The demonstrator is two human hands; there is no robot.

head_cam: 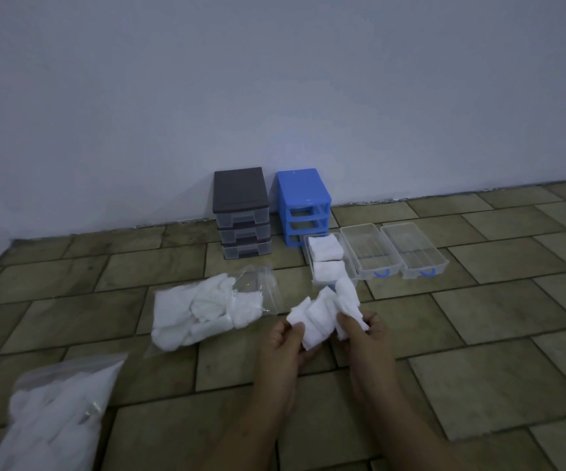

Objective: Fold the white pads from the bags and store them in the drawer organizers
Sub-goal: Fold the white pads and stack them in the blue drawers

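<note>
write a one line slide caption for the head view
Both hands, left hand and right hand, fold a white pad above the tiled floor, near three clear drawers pulled out.

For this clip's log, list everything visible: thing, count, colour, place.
Drawer organizer: 1, grey top with clear drawers, against wall.
Drawer frame: 1, blue, drawers removed, right of grey one.
Loose drawers: 3, clear, right of blue frame; leftmost holds two folded pads, the other two show none.
Bags of pads: 2, clear with white contents, floor centre-left and bottom-left.
White pad: 1, held mid-fold.
Hands: left and right, both gripping pad.
</note>
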